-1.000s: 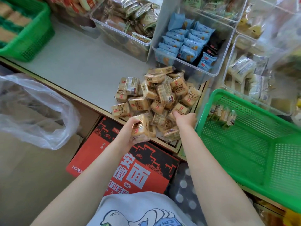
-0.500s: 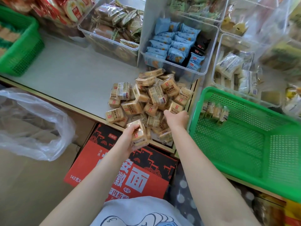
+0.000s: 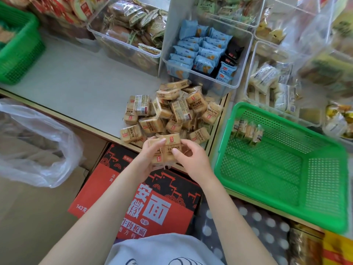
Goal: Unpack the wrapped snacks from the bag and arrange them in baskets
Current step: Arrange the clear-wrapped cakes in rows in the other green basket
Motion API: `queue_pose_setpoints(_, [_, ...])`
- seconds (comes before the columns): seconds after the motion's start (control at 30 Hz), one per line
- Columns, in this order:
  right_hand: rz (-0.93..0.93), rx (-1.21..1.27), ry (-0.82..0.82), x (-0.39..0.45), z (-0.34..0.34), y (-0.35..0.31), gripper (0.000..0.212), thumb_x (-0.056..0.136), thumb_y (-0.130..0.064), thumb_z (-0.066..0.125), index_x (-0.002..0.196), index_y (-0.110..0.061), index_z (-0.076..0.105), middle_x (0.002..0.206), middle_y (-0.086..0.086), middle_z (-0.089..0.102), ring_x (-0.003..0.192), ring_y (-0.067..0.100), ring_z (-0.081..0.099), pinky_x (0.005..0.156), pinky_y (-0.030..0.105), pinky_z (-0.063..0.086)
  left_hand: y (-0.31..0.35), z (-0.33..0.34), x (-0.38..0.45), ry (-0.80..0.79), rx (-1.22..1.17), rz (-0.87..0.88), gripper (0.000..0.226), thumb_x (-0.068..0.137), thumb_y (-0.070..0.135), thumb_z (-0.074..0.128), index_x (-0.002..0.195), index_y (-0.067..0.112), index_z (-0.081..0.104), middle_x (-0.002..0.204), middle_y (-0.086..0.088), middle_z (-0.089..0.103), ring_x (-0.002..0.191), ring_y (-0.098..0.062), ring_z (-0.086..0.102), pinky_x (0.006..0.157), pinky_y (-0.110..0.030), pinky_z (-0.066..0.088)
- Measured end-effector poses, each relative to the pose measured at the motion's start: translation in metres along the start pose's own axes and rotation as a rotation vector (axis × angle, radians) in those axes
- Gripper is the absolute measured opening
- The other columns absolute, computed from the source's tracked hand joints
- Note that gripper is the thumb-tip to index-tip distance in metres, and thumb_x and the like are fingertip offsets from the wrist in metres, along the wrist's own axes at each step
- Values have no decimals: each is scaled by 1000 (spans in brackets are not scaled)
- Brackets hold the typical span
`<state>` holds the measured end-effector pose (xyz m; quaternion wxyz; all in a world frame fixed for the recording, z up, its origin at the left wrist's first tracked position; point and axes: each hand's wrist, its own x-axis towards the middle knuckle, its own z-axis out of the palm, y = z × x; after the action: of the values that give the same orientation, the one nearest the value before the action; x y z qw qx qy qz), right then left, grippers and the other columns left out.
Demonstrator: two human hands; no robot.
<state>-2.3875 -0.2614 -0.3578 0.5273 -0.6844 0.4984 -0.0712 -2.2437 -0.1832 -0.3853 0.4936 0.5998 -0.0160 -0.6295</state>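
Note:
A heap of small tan wrapped snacks [image 3: 172, 111] lies on the grey shelf [image 3: 76, 88] near its front edge. My left hand [image 3: 150, 159] holds a small stack of these tan packets [image 3: 168, 150] just in front of the heap. My right hand [image 3: 193, 159] pinches the same stack from the right side. To the right stands a green basket [image 3: 324, 188], with a short row of several packets [image 3: 246, 131] standing at its far left corner. A clear plastic bag [image 3: 38, 146] slumps at the left, below the shelf edge.
Clear bins of blue packets [image 3: 202, 54], brown packets [image 3: 133, 25] and pale packets [image 3: 271, 87] line the back of the shelf. Another green basket [image 3: 17, 54] sits far left. A red and black carton [image 3: 152, 197] lies below my arms.
My right hand left the heap's right edge and came to the stack in my left hand, now holding it too. The stack sits slightly higher, at the heap's front.

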Motion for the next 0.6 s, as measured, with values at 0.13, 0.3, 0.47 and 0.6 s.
queue_pose_setpoints(0.13, [-30, 32, -55, 1, 1, -6, 20, 90, -30, 72, 109, -27, 68, 89, -3, 66, 80, 7, 59, 76, 32, 55, -12, 6, 9, -60, -105, -26, 97, 65, 50, 84, 146, 26, 37, 134, -16, 61, 105, -27, 71, 75, -37, 59])
queue_pose_setpoints(0.3, [190, 170, 183, 26, -4, 3, 9, 96, -17, 59, 93, -19, 67, 87, 2, 69, 71, 16, 65, 72, 39, 59, -12, -11, 13, 39, -171, 4, 81, 71, 50, 79, 138, 22, 44, 125, -14, 68, 98, -29, 73, 86, -46, 59])
queue_pose_setpoints(0.47, [381, 27, 168, 56, 18, 16, 33, 92, -33, 65, 119, -17, 53, 110, 0, 61, 91, 24, 66, 83, 43, 57, -19, -37, 19, 88, -141, 5, 82, 70, 54, 82, 137, 25, 44, 123, -12, 69, 102, -34, 72, 97, -53, 53])
queue_pose_setpoints(0.6, [433, 90, 228, 71, 38, 15, 41, 93, -27, 67, 127, -11, 51, 122, 6, 57, 106, 23, 58, 95, 42, 51, -24, -31, 21, 60, -182, 20, 80, 74, 49, 82, 138, 19, 44, 120, -16, 70, 100, -36, 72, 83, -44, 58])
